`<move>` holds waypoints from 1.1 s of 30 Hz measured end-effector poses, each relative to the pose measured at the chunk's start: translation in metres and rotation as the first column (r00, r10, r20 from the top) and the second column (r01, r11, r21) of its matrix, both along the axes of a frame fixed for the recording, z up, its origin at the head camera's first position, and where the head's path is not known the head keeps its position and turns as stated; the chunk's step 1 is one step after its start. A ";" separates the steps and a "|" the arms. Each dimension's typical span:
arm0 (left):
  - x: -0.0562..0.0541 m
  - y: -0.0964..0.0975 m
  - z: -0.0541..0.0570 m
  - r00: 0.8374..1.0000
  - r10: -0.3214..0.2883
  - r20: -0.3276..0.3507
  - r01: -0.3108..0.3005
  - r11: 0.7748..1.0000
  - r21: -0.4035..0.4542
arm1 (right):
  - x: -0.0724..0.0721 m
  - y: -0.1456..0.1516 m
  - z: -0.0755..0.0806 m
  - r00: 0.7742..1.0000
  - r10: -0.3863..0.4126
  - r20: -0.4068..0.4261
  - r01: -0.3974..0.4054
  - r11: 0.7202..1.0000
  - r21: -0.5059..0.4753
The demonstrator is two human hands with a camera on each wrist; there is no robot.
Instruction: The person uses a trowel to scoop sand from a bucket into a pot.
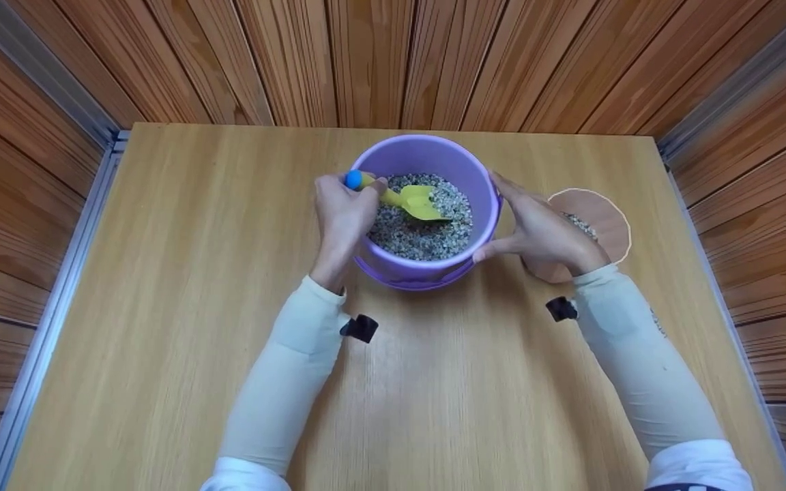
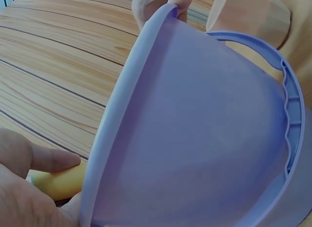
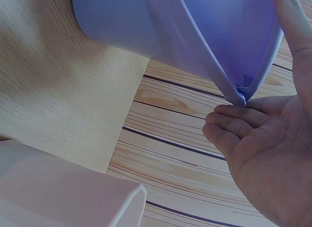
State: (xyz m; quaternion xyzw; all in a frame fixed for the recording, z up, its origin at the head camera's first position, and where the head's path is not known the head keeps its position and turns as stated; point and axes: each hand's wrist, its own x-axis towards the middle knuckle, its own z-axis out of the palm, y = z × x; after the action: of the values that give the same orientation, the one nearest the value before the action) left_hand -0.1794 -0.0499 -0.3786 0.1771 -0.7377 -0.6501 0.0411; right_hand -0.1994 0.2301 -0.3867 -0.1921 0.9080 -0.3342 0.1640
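Observation:
A purple bucket (image 1: pixel 406 276) holds a bed of grey-green gravel (image 1: pixel 427 239). My left hand (image 1: pixel 344 211) grips the handle of a yellow toy shovel (image 1: pixel 417 201) with a blue end, over the bucket's left rim. The shovel's blade is inside the bucket, at the gravel; how deep its tip sits is unclear. My right hand (image 1: pixel 536 225) rests against the bucket's right side, thumb and fingers spread apart. In the right wrist view those fingers lie nearly straight by the rim. The left wrist view shows the bucket's outer wall (image 2: pixel 195 114) and its carrying handle hanging down (image 2: pixel 292 100).
Just right of the bucket, partly behind my right hand, is a pale pink cup (image 1: pixel 608 218) with some gravel (image 1: pixel 580 224) inside. Both containers stand on a wooden table (image 1: pixel 181 273). Wood-plank panels (image 1: pixel 366 61) enclose its back and sides.

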 end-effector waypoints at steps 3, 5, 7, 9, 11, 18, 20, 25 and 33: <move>0.000 0.002 0.000 1.000 0.005 -0.007 -0.005 1.000 0.014 | 0.000 0.001 0.001 1.000 -0.008 0.009 0.007 1.000 0.004; 0.001 0.003 0.000 1.000 0.001 -0.007 -0.001 1.000 0.021 | 0.001 0.001 0.001 1.000 -0.013 0.014 0.013 1.000 0.003; 0.001 0.004 0.000 1.000 -0.006 -0.004 0.006 1.000 0.026 | 0.001 0.002 0.001 1.000 -0.016 0.017 0.015 1.000 0.001; 0.002 0.005 0.001 1.000 -0.010 0.000 0.010 1.000 0.026 | 0.001 0.002 0.001 1.000 -0.015 0.013 0.015 1.000 0.002; 0.002 0.006 0.001 1.000 -0.015 0.001 0.015 0.999 0.039 | 0.001 0.002 0.000 1.000 -0.012 0.009 0.012 1.000 -0.001; 0.004 0.012 0.002 0.998 -0.061 -0.030 0.061 0.998 0.021 | 0.002 0.000 -0.001 1.000 0.015 -0.013 -0.015 1.000 -0.027; 0.004 0.010 0.002 0.996 -0.085 -0.031 0.085 0.996 -0.001 | 0.002 0.000 -0.001 1.000 0.010 -0.006 -0.010 1.000 -0.027; 0.003 0.003 0.002 0.981 -0.193 0.010 0.193 0.975 -0.107 | 0.001 0.001 -0.001 1.000 0.012 -0.011 -0.012 1.000 -0.025; 0.001 -0.002 0.004 0.950 -0.301 0.084 0.312 0.914 -0.259 | 0.001 0.000 0.000 1.000 -0.008 0.012 0.009 1.000 -0.028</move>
State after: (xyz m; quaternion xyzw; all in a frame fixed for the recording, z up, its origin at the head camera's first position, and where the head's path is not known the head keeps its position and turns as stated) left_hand -0.1782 -0.0514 -0.3742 0.0657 -0.8385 -0.5384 -0.0531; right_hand -0.1984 0.2306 -0.3869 -0.1886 0.9030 -0.3488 0.1652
